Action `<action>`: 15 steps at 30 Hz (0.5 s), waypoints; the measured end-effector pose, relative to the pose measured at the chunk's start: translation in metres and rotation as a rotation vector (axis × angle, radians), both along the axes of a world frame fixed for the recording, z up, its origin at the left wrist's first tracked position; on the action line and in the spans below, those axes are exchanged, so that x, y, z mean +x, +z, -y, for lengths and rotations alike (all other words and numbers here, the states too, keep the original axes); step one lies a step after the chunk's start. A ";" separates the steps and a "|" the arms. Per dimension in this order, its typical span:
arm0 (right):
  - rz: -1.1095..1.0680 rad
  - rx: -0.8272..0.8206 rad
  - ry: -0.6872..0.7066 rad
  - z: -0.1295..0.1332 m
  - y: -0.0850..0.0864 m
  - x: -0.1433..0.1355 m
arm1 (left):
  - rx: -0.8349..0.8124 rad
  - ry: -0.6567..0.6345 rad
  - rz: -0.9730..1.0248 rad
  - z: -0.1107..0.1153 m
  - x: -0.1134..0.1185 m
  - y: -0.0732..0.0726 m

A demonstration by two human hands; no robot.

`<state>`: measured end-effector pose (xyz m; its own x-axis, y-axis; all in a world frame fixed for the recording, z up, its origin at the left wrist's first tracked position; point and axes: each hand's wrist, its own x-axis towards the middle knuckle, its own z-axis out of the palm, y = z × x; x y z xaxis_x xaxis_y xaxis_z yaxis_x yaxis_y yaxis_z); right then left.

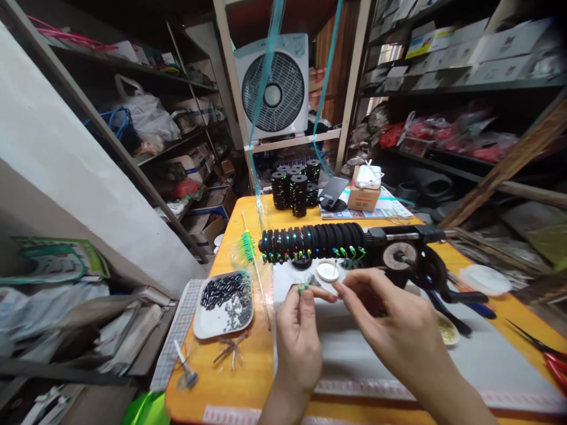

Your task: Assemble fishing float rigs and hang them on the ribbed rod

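Note:
My left hand (300,336) is closed, its thumb pressing small green pieces (303,288) against the index finger; they look like tiny beads or jig heads, too small to tell. My right hand (390,324) has its thumb and index finger pinched together at the left index fingertip. Whatever lies in that pinch is too fine to make out. Just beyond both hands, a black ribbed roller (310,241) lies level on a hand-cranked stand (401,254). Teal line is wound in its grooves, and several small green and yellow pieces hang along its near side.
A white tray (199,327) of dark tubes and small grey bits sits left of my hands. Several wound black spools (299,195) stand at the back of the yellow table (248,378). Red-handled scissors (553,360) lie at the right edge. A box fan (272,88) stands behind.

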<state>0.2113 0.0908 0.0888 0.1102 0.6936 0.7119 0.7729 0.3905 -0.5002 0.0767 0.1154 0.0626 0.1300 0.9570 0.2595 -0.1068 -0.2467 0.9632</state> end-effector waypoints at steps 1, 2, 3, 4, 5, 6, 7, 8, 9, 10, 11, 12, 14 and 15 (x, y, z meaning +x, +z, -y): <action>0.001 -0.001 0.017 0.003 0.000 -0.001 | -0.001 -0.014 -0.007 0.000 0.000 -0.001; -0.002 -0.001 0.032 0.006 0.002 -0.003 | -0.001 -0.023 -0.016 -0.001 0.001 -0.003; -0.009 -0.007 0.046 0.007 0.003 -0.004 | 0.000 -0.027 -0.025 -0.001 0.001 -0.004; -0.021 -0.026 0.061 0.008 0.005 -0.005 | 0.004 -0.031 -0.034 -0.001 0.001 -0.005; -0.038 -0.055 0.076 0.008 0.006 -0.007 | 0.009 -0.037 -0.041 0.000 0.001 -0.005; -0.059 -0.088 0.094 0.007 0.008 -0.008 | 0.018 -0.051 -0.045 0.000 0.001 -0.005; -0.082 -0.123 0.118 0.006 0.010 -0.009 | 0.027 -0.071 -0.050 0.001 0.001 -0.005; -0.109 -0.152 0.142 0.005 0.011 -0.011 | 0.038 -0.089 -0.055 0.002 0.001 -0.005; -0.134 -0.167 0.163 0.004 0.011 -0.012 | 0.051 -0.105 -0.059 0.003 0.001 -0.004; -0.157 -0.161 0.175 0.003 0.011 -0.013 | 0.069 -0.112 -0.060 0.003 0.001 -0.003; -0.182 -0.140 0.180 0.002 0.011 -0.013 | 0.097 -0.109 -0.055 0.003 0.001 -0.003; -0.210 -0.114 0.179 0.000 0.011 -0.013 | 0.129 -0.094 -0.048 0.002 0.000 -0.002; -0.283 -0.078 0.170 -0.002 0.010 -0.013 | 0.188 -0.036 -0.032 0.000 -0.002 -0.002; -0.320 -0.072 0.161 -0.003 0.009 -0.012 | 0.202 -0.002 -0.028 -0.001 -0.003 -0.003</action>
